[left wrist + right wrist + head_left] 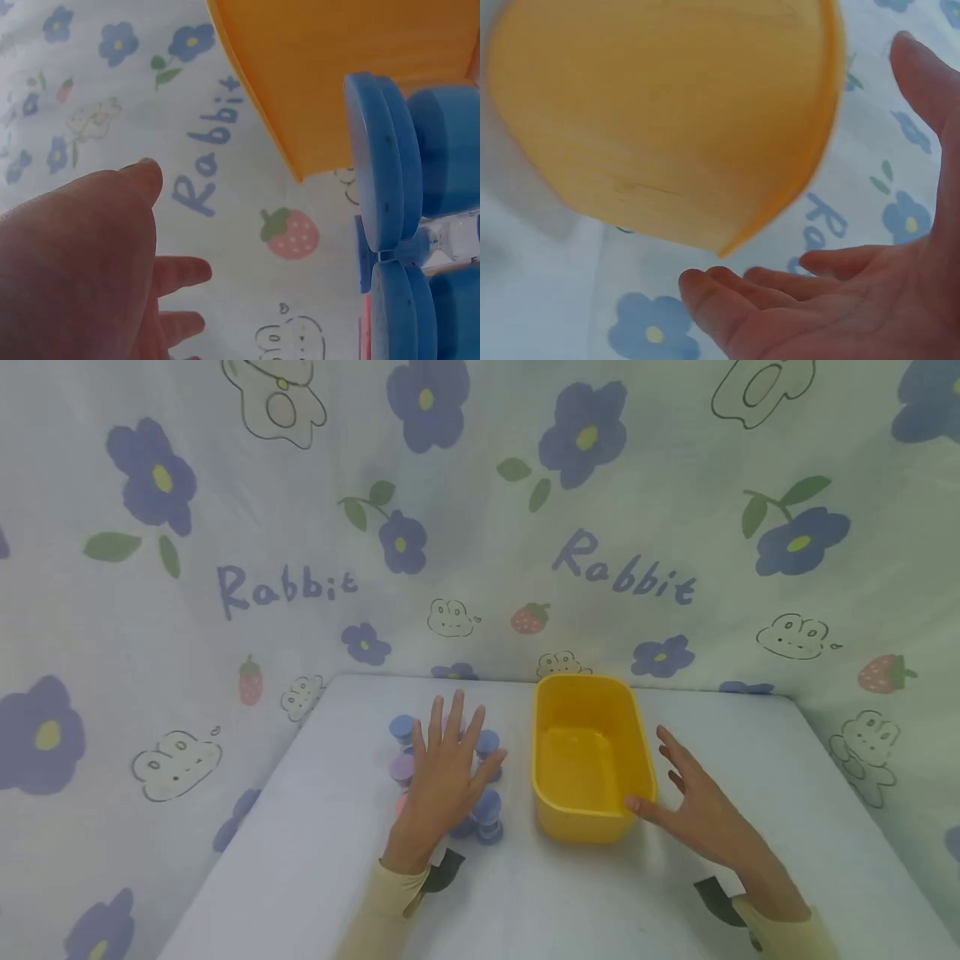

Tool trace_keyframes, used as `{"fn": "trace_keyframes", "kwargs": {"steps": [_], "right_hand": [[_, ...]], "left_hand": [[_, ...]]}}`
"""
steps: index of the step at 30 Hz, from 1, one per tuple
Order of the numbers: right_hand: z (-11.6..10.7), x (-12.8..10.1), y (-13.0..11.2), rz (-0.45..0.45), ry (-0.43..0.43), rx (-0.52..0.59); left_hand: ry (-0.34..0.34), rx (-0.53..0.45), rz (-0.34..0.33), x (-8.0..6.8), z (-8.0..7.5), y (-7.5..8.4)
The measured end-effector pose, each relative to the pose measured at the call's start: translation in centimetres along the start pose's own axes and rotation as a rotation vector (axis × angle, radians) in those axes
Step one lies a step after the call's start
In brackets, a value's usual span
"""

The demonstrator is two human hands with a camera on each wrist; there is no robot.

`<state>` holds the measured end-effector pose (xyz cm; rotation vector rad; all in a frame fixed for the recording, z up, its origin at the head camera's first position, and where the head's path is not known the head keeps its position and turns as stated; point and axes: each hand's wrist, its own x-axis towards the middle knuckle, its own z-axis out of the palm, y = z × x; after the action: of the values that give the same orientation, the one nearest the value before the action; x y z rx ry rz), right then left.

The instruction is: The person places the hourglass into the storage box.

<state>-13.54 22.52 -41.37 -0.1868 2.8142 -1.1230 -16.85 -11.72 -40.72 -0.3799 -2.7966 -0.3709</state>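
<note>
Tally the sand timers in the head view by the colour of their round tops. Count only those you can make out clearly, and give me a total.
Blue timers: 3
Purple timer: 1
Pink timer: 1, partly covered
Total: 5 clearly made out; the left hand covers part of the group, so there may be more.

Purple word "Rabbit" (287, 587) at left, another "Rabbit" (624, 577) at right, both on flower-patterned backdrop (480, 543)

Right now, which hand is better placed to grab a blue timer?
Probably your left hand: it's empty and close to the blue timers. Your right hand is across the yellow tub from them.
</note>
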Motion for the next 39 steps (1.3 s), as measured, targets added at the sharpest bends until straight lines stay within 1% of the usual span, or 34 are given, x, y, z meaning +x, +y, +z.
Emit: {"fn": "trace_keyframes", "kwargs": {"steps": [3,6,11,13,15,17,20,23,26,29,33,36,39], "right_hand": [[0.7,0.0,0.9,-0.032,0.01,0.067],[1.4,-0.1,1.6,-0.05,-0.002,0.115],[2.3,-0.2,2.3,-0.077,-0.033,0.194],[2.6,-0.1,2.3,-0.076,-0.036,0.209],[2.8,0.0,2.3,-0.072,-0.028,0.217],[3.0,0.1,2.2,-0.074,-0.014,0.219],[3.3,0.2,2.3,-0.082,0.009,0.213],[3.4,0.2,2.3,-0.09,0.015,0.215],[3.4,0.1,2.2,-0.076,0.014,0.207],[3.4,0.0,1.9,-0.063,0.005,0.21],[3.6,0.0,1.8,-0.079,0.003,0.221],[3.6,0.0,1.9,-0.092,0.008,0.233],[3.6,0.0,1.9,-0.085,0.005,0.242]], "left_hand": [[0.008,-0.005,0.006,-0.1,-0.1,-0.1],[0.009,-0.013,0.006,-0.3,-0.1,-0.3],[-0.016,-0.039,-0.017,-0.8,0.2,-1.0],[-0.022,-0.061,-0.025,-1.1,0.3,-1.4],[-0.008,-0.077,-0.021,-1.2,0.3,-1.7],[0.021,-0.1,-0.009,-1.1,0.1,-2.1],[0.064,-0.162,0.019,-0.9,-0.1,-2.8],[0.074,-0.252,0.03,-0.7,-0.5,-3.7],[0.061,-0.325,0.003,-0.6,-1.1,-4.7],[0.062,-0.393,-0.024,-0.7,-1.9,-5.9],[0.072,-0.453,-0.069,-1.2,-3.0,-7.6],[0.075,-0.47,-0.094,-1.6,-3.4,-8.9],[0.079,-0.48,-0.092,-2.1,-3.7,-10.1]]}}
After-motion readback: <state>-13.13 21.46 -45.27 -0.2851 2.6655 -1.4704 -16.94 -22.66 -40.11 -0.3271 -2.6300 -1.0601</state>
